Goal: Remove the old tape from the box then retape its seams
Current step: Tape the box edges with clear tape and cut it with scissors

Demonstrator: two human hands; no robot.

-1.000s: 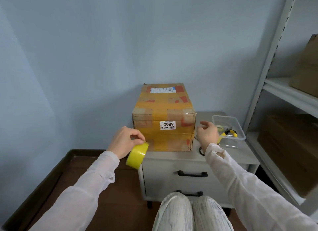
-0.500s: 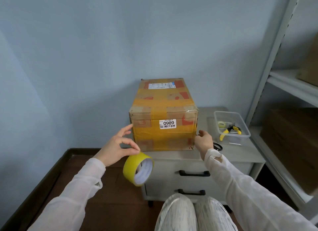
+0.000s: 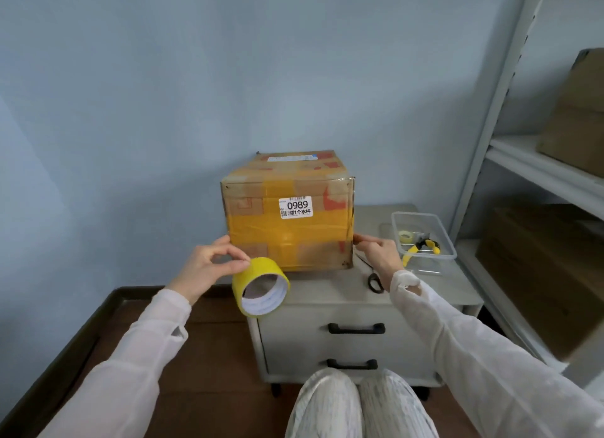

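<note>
The box (image 3: 287, 215) stood on the grey cabinet (image 3: 327, 290), at the far left of its top and close to the blue wall, with its labelled face (image 3: 295, 207) turned toward the person. That placing probably kept the front seams in easy reach of both hands. Yellow and brown tape crossed the front and the top.

The left hand (image 3: 206, 267) pinched the yellow tape roll (image 3: 260, 285) between thumb and forefinger at its upper rim. It held the roll just beside the box's near left bottom corner, with the open core facing the camera. That light pinch would probably let the roll turn as tape paid out.

The right hand (image 3: 376, 251) had its fingertips drawn together against the box's right front edge, low down. Whether they held a tape end or only pressed the corner could not be told. Judging from the hands at opposite corners, a strip was being run across the front.

Scissors (image 3: 374, 279) lay on the cabinet just under the right wrist, likely kept near for cutting. A clear tub (image 3: 448, 246) to the right held a small tape roll (image 3: 406, 236) and yellow-handled pliers (image 3: 421, 246).
</note>
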